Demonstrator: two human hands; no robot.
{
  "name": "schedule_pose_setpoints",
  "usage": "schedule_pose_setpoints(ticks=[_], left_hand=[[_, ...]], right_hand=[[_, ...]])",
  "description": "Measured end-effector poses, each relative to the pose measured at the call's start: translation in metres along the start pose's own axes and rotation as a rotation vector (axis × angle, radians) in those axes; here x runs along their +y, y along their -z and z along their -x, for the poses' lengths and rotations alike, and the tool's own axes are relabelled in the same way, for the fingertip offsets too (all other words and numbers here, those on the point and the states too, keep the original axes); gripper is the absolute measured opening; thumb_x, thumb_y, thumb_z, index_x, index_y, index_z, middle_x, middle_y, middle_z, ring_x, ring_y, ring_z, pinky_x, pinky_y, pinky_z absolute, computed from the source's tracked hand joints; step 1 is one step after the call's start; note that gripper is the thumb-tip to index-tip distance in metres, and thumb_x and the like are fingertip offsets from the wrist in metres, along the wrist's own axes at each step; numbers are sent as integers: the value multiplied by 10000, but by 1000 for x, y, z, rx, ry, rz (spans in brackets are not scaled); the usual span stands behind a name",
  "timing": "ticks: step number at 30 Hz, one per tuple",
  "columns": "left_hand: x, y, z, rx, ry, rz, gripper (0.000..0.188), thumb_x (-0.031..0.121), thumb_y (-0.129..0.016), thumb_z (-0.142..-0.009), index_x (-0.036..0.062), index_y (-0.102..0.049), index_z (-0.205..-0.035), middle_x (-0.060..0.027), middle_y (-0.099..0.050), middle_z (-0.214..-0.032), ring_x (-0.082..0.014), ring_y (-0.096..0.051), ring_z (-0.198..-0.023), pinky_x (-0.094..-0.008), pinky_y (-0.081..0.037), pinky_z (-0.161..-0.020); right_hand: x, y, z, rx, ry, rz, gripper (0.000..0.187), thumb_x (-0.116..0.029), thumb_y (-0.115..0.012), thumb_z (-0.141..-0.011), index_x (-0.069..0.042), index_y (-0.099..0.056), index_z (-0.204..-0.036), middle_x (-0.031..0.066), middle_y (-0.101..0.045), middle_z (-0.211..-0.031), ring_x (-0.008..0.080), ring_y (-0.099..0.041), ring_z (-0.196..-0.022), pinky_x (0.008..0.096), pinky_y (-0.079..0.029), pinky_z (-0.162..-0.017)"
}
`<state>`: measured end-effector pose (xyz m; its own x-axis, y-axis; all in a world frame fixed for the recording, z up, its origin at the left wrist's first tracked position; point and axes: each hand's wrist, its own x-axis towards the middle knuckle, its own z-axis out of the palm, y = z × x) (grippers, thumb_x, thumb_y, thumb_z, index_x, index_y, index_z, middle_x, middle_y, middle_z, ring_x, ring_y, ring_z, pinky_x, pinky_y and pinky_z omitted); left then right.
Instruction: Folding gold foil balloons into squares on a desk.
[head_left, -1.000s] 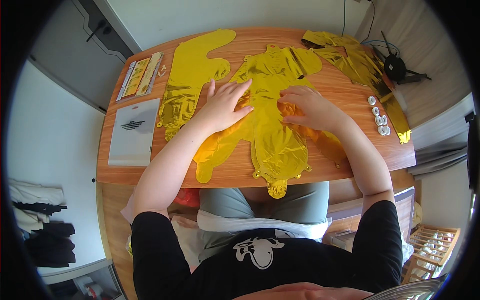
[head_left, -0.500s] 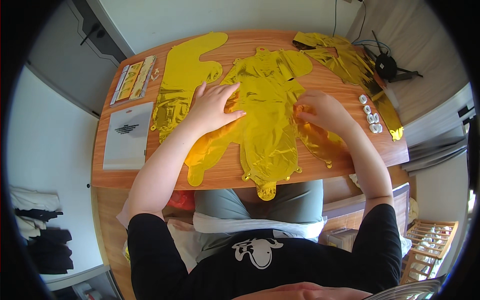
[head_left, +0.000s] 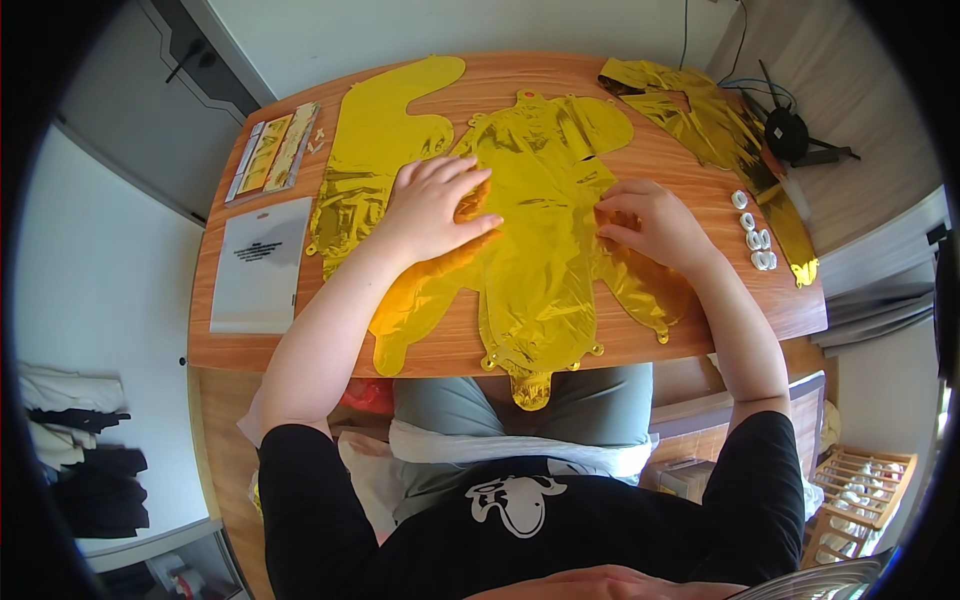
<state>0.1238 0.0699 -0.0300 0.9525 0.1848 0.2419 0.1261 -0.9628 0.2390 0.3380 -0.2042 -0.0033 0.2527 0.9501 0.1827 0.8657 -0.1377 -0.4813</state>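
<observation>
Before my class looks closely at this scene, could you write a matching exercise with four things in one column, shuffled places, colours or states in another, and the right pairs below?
Column 1
1. Translucent plastic pouch
2. Router
3. Small white rolls
4. Central gold foil balloon

Column 2
A. Black, with antennas sticking out
B. Lying flat, mostly between the left hand and the right hand
C. Near the left edge of the table
D. Grouped at the table's right side

Right pairs: 1-C, 2-A, 3-D, 4-B

Soft light glints on the gold foil [head_left: 540, 235] while fisheye distortion bows straight edges.
</observation>
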Motion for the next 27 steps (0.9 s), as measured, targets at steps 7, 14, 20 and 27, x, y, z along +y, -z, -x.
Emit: schedule_pose_setpoints(ticks=[7, 14, 20, 27], left_hand=[[9, -3, 2, -134, -126, 33, 682, 578, -681, -910, 189, -580, -1461, -104, -424, -1619, -285, -301, -1538, -574, -74, -1259], [15, -1, 3, -221, -196, 82, 612, 444, -703, -924, 245, -560, -1486, -81, -391, -1645, -284, -262, -1560, -570, -38, -1271], [7, -2, -3, -236, -110, 79, 606, 422, -681, -932, 258, -542, -1498, -83, -406, -1635, -256, -304, -1544, -567, -36, -1273], [3, -4, -8, -239, -122, 52, 627, 509, -641, -951, 262, -522, -1515, -80, -400, -1640, -263, -298, -1547, -562, -13, -1275]], right_hand=[[6, -2, 0, 14, 34, 39, 311, -125, -811, -828, -10, -739, -1108, 151, -699, -1176, 333, -671, -1059, 382, -555, -905], [5, 0, 1, 17, 38, 32, 307, -126, -802, -833, -5, -738, -1107, 154, -699, -1174, 349, -661, -1087, 395, -540, -942], [5, -2, 0, 58, 101, 35, 279, -135, -796, -836, -2, -744, -1075, 145, -704, -1119, 333, -669, -1011, 389, -551, -886], [6, -3, -2, 48, 81, 3, 261, -116, -793, -832, -18, -750, -1070, 145, -704, -1113, 338, -665, -1024, 398, -544, -904]])
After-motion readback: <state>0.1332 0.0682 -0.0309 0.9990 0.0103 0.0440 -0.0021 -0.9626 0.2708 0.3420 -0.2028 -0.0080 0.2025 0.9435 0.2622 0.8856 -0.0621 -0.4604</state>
